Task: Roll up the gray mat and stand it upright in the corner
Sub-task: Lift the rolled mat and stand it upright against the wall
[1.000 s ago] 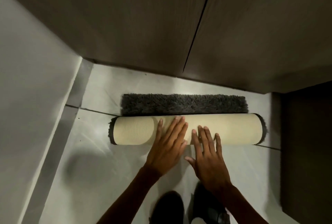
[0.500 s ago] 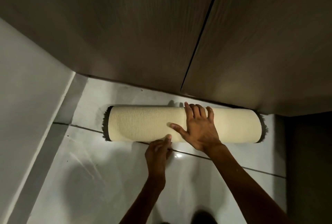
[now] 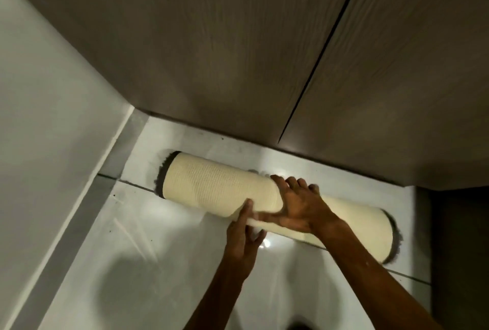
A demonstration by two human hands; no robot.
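Two hands are set on the rolled mat (image 3: 219, 184), which lies on its side on the pale floor (image 3: 148, 245), not yet upright. Cream backing is turned outward; gray pile is seen only at both ends. The right hand (image 3: 299, 208) is spread over the middle of the roll, fingers over the top. The left hand (image 3: 242, 239) is closed under the near edge, thumb against the backing. The far side lies close along the dark wooden panels (image 3: 238, 52). Open floor is left between the roll's left end and the white wall (image 3: 53, 118), where the corner is formed.
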